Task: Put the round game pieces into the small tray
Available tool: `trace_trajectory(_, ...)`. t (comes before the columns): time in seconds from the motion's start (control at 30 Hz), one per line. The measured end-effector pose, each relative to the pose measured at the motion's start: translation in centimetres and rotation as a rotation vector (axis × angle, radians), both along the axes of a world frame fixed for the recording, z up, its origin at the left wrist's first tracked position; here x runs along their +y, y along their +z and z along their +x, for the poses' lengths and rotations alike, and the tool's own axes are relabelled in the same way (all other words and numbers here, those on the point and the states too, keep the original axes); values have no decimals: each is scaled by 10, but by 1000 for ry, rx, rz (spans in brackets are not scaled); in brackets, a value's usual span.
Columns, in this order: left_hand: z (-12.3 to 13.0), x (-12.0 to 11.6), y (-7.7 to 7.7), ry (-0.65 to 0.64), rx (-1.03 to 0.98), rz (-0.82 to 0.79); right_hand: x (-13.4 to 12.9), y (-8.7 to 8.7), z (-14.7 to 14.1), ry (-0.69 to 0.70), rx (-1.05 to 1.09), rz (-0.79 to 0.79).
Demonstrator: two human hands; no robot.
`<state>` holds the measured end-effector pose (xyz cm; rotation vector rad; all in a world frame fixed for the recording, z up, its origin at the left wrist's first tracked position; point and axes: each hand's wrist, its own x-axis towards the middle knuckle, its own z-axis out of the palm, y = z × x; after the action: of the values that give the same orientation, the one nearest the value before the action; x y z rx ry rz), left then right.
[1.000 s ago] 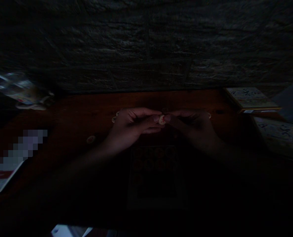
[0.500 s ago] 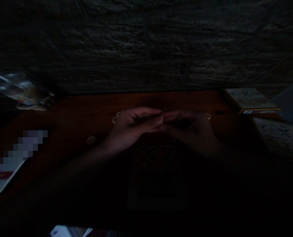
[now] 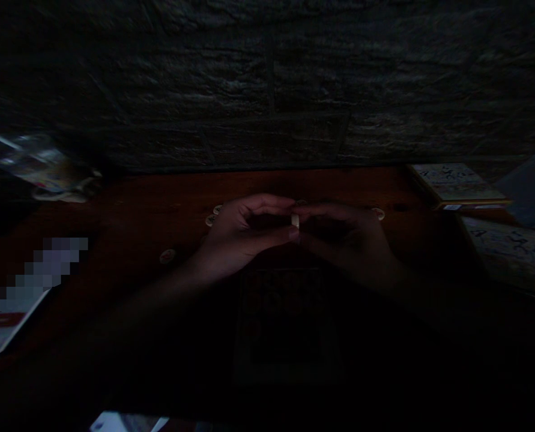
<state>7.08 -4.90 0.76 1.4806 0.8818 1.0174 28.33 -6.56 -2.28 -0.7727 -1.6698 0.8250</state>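
Over the wooden table, my left hand and my right hand meet at the fingertips. Between them a pale round game piece, like a Chinese chess piece, stands edge-on, pinched by the thumbs and forefingers of both hands. Two similar discs lie just beyond my left wrist, partly covered by it. Another disc rests to the left of that forearm, and one more sits beside my right hand. Below my hands, a tray holding rows of round pieces is barely visible in the dark.
A phone-like flat device lies at the left. Behind it stands a clear plastic cup or bag with a straw. Two flat boxes with dark lettering are at the right. A rough stone wall borders the table's far edge.
My thumbs have moved down and apart from the forefingers, and the pale piece now shows edge-on between them. Before, the fingers hid it. The surroundings stay put.
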Motion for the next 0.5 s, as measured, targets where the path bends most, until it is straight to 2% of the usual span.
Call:
trace_trajectory(0.2,2,0,1,12,-7,-9,0,1,1,-29,-62,16)
trace_trajectory(0.33,2,0,0,43,-15,8,0,2,1,11,-30,2)
trace_trajectory(0.5,1,1,-3,78,-26,107,-1,3,-2,4,-12,-21)
